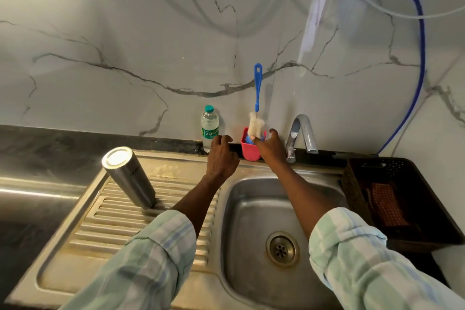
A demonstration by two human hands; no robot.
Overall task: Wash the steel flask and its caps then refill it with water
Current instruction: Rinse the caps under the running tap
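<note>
My right hand (273,145) reaches into the red holder (249,150), fingers seemingly closing on something there, grip unclear. Left hand (221,156) hovers empty, fingers loose, just beside it. Flask (128,176) stands inverted on the drainboard (100,221), probably to drain.

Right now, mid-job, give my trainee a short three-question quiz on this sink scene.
1. True or false: the steel flask stands upside down on the drainboard.
2. Which holds the bottle brush? A) the dark basket B) the red holder C) the sink basin
3. Fill in: the tap is running ____ water.

Key: 1 true. 2 B; the right hand reaches at it, the left hand hovers empty. 3 no.
</note>
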